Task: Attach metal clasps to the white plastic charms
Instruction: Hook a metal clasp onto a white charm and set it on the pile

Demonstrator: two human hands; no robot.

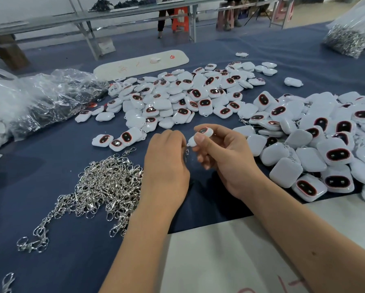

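Right hand (226, 157) grip on charm (200, 135), above blue cloth (61, 240) of worktable

the tabletop (50, 172) is covered with dark blue matt cloth, smooth and without shine. the heap of silver metal clasps (107, 187) is polished and bright, with many small reflections. the white rounded plastic charms (177, 98) are smooth and glossy; each dark oval window with a red rim looks shiny like glass or clear plastic. the crumpled clear plastic bag (57, 96) is thin, wrinkled and glossy. the pale flat board (230, 256) at the near edge looks matt, like paper or card.
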